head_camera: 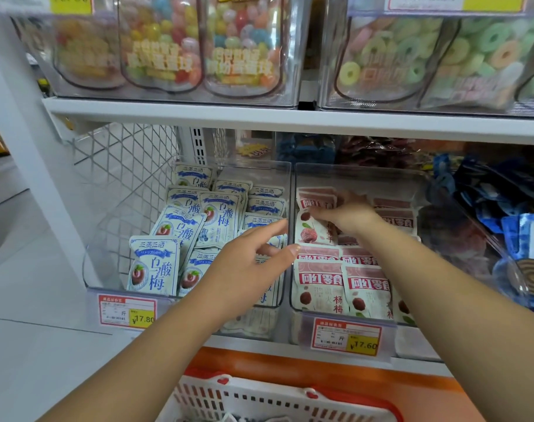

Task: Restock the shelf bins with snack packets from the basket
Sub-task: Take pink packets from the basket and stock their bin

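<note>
Right grip (348, 216) first: it's been put well into the right bin (351, 175), fingers bent down onto a tilted packet (311, 231) near the back. Whether that packet is actually pinched or just being pressed flat can't be told from this angle. The left grip (253, 263) is held loose and empty, fingers stretched out, thumb apart, hovering over the left bin (107, 269) right by the clear wall shared by the two bins. It's probably parked there to steady things or to help square the row. The red-and-white packets (317, 287) are stood in overlapping rows with the printed faces forward, presumably so the label can be read through the clear front, and the tilted one is the odd one out, so tidying looks like the step in hand. Next door the blue-and-white packets (154, 266) are stacked the same way, a bit messier. A price tag (346, 336) is clipped under each bin front. The basket (259, 400) is kept low, just below the shelf edge (259, 345) and close in, handy for the next reach; what's left in it can't really be seen.
</note>
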A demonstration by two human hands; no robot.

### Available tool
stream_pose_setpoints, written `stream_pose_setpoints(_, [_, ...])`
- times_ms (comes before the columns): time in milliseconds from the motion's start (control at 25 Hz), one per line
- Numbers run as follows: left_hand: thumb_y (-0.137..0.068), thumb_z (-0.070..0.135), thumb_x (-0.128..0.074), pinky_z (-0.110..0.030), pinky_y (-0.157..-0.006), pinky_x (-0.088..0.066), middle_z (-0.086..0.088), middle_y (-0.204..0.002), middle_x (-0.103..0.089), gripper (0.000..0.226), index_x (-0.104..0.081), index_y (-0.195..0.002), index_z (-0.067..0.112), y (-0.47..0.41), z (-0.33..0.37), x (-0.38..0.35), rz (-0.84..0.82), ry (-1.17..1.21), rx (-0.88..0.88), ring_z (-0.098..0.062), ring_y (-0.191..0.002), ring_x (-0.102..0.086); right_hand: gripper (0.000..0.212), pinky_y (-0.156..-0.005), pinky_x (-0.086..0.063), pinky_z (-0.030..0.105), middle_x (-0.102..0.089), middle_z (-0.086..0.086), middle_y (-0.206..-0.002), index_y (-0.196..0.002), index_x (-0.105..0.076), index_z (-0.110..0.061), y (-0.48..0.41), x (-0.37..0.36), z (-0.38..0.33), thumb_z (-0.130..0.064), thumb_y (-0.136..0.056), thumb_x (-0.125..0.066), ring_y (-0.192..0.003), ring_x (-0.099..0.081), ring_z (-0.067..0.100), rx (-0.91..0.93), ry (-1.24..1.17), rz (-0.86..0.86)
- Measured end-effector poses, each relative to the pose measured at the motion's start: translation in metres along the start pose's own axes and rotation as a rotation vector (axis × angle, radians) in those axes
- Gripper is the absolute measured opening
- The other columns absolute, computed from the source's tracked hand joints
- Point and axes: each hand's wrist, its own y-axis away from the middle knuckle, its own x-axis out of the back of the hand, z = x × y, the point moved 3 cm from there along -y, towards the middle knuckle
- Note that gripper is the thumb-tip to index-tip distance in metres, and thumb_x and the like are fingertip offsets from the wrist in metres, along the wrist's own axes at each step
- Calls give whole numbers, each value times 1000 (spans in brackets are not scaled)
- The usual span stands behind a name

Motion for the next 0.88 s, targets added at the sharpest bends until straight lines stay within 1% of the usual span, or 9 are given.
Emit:
stream_pose_setpoints(80, [-89,50,-56,-9,-88,-35,25,-116,-59,49,-46,-137,47,1,3,0,2,-11,-12,21,-102,-50,84,-94,-46,33,-51,7,-142,-145,-35,-16,7,-2,-4,-45,-78,-77,-122,-54,28,17,36,33])
stream_pose_setpoints(160, [-90,49,-56,-8,-87,-34,25,-120,-57,49,-45,-137,46,2,5,0,1,-19,-22,23,-100,-50,83,-93,-46,33,-53,6,-139,-143,-38,-16,9,-1,-4,-40,-76,-80,-121,-55,27,-7,-48,46])
stream_pose_setpoints(240, [-90,49,-56,-6,-83,-32,25,-122,-57,49,-44,-138,46,4,6,0,0,-24,-24,25,-99,-49,74,-93,-48,37,-58,5,-130,-136,-47,-15,11,0,-2,-45,-76,-78,-115,-58,29,-111,-299,16])
stream_pose_setpoints(360, [-90,50,-57,-16,-94,-38,28,-120,-56,50,-45,-138,47,3,5,-1,10,-20,-21,22,-103,-50,55,-96,-50,47,-66,9,-119,-122,-56,-11,5,3,2,-53,-86,-63,-104,-64,32,-262,-581,41])
stream_pose_setpoints(520, [-88,52,-58,-23,-98,-39,26,-114,-59,50,-46,-136,48,2,3,0,19,-20,-19,19,-105,-51,19,-90,-56,43,-72,8,-99,-98,-63,-12,2,9,-12,-30,-95,-58,-90,-69,25,-235,-667,124])
stream_pose_setpoints(600, [-87,53,-58,-23,-98,-40,26,-114,-59,51,-46,-136,48,1,3,0,12,-22,-25,18,-106,-51,13,-89,-55,40,-70,2,-99,-93,-62,-17,-2,14,-18,-28,-96,-55,-91,-67,20,-171,-652,197])
stream_pose_setpoints(680, [-87,53,-57,-22,-97,-40,27,-116,-58,51,-46,-137,48,0,1,0,11,-24,-28,19,-105,-51,14,-87,-52,34,-68,-1,-109,-96,-63,-21,-5,16,-21,-31,-97,-53,-93,-62,16,-99,-557,249])
stream_pose_setpoints(800, [-87,54,-57,-23,-97,-40,27,-117,-58,51,-46,-137,49,-1,0,0,7,-24,-28,18,-106,-51,27,-84,-43,28,-64,0,-126,-121,-63,-20,-7,12,-14,-30,-98,-54,-106,-60,19,-72,-456,220])
stream_pose_setpoints(880, [-87,53,-57,-21,-96,-38,26,-117,-58,52,-45,-137,48,-1,0,0,7,-22,-27,18,-106,-51,31,-83,-43,27,-63,0,-128,-126,-63,-20,-7,11,-9,-29,-97,-55,-110,-60,20,-75,-437,243])
